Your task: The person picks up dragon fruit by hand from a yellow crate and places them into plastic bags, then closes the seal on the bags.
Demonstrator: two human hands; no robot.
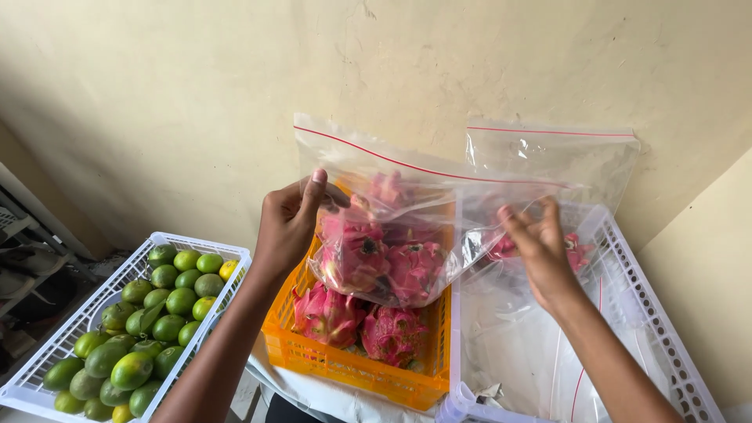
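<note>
Left hand (291, 223) and right hand (539, 244) pinching clear zip bag (407, 227) of dragon fruit, orange crate (352, 364) at six o'clock, lime basket (47, 368) at eight, white crate (658, 313) at three.

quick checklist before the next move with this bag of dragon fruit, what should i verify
1. Left hand grips the near edge of the clear zip bag: ok.
2. Right hand holds the bag's other side: ok, fingers pinch the plastic.
3. Dragon fruit in the bag sits at the bottom, none slipping out: ok.
4. Bag's zip strip closed: cannot tell, the mouth looks loose.
5. Bag hangs over the orange crate, so a dropped fruit would likely land in it: ok.
6. White crate on the right has room among its bags: ok, likely.
</note>
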